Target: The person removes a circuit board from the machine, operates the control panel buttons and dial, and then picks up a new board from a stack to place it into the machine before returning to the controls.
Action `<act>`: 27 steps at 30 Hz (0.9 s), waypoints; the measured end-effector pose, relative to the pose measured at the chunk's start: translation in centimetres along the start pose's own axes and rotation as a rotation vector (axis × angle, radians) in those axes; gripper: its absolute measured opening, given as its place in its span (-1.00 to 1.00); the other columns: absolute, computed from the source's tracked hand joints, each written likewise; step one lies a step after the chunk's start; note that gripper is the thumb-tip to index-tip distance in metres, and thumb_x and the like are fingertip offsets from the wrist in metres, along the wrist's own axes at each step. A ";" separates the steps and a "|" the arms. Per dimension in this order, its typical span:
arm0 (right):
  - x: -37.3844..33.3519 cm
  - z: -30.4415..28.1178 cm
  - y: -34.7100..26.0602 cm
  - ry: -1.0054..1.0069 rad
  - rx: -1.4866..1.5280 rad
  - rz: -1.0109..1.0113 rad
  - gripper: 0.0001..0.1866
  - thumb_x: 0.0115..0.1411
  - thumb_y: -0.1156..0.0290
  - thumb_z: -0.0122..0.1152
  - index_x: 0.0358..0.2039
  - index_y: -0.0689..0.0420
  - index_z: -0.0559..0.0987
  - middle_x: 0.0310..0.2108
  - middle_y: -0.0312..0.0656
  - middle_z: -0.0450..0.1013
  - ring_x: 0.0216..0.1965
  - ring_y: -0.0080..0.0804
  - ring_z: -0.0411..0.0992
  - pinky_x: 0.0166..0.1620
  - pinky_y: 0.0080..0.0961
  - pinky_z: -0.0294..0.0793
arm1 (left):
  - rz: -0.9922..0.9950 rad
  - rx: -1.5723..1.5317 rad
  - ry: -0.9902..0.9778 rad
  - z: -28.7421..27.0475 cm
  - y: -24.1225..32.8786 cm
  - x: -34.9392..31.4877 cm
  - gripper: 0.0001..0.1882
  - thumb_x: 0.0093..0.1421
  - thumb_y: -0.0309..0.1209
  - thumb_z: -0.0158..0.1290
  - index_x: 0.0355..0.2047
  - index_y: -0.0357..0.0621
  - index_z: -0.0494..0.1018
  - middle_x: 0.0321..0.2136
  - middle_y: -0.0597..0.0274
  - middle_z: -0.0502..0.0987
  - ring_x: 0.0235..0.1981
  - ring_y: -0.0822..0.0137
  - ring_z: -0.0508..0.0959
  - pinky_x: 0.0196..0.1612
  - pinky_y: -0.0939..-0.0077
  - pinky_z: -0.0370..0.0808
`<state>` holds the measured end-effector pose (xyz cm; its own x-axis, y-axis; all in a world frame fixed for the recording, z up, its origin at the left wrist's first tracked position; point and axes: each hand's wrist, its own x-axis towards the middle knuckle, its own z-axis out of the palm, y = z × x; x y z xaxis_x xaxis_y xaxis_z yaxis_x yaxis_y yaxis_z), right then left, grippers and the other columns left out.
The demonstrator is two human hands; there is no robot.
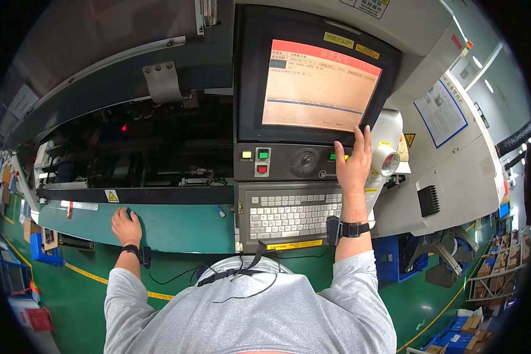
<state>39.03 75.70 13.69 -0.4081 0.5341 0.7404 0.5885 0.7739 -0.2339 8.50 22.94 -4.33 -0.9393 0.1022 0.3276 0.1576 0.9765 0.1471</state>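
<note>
My right hand (354, 165) is raised at the lower right corner of a lit monitor (321, 88). Its fingers are stretched out and hold nothing; the fingertips overlap the screen's edge, and I cannot tell whether they touch it. Text fills the screen under a red band. My left hand (125, 226) rests on the green ledge (177, 227) along the machine's front, fingers apart with nothing visible in them. Below the monitor are a button panel (289, 161) with green and red buttons and a grey keyboard (295, 215). Both wrists wear black straps with small boxes.
Left of the monitor, the machine's dark bay (141, 147) stands open under a raised cover (100, 65), a red light glowing inside. A small blue piece (220, 211) and a ruler-like strip (79, 205) lie on the ledge. A white lamp-like unit (388, 156) stands beside my right hand.
</note>
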 end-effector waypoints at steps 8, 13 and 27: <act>0.0 0.3 0.0 0.049 0.093 0.028 -0.40 0.16 0.28 0.32 0.19 0.10 0.36 0.33 0.04 0.14 0.26 0.08 0.22 0.25 -0.10 0.25 | 0.008 0.006 0.010 0.2 -0.2 0.0 -0.65 0.22 -0.26 0.04 -0.02 -0.09 0.44 0.08 0.16 0.42 0.17 0.08 0.34 0.20 0.10 0.26; -0.1 0.2 -0.1 0.031 0.030 0.003 -0.43 0.16 0.28 0.31 0.17 0.11 0.38 0.33 0.05 0.15 0.25 0.09 0.22 0.25 -0.10 0.25 | 0.011 -0.007 0.028 0.3 -0.2 0.0 -0.65 0.22 -0.27 0.04 -0.01 -0.08 0.44 0.07 0.16 0.43 0.16 0.08 0.34 0.19 0.10 0.26; -0.1 0.4 0.5 0.025 0.083 0.003 -0.40 0.17 0.26 0.31 0.19 0.07 0.36 0.31 0.03 0.16 0.30 0.03 0.17 0.30 0.08 0.13 | 0.018 -0.020 0.043 0.6 -0.5 0.1 -0.66 0.21 -0.27 0.05 -0.03 -0.09 0.45 0.05 0.15 0.44 0.15 0.07 0.35 0.19 0.11 0.27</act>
<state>39.09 76.12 13.29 -0.3886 0.5285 0.7548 0.5297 0.7984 -0.2864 8.20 22.56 -4.92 -0.9221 0.1112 0.3705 0.1811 0.9705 0.1593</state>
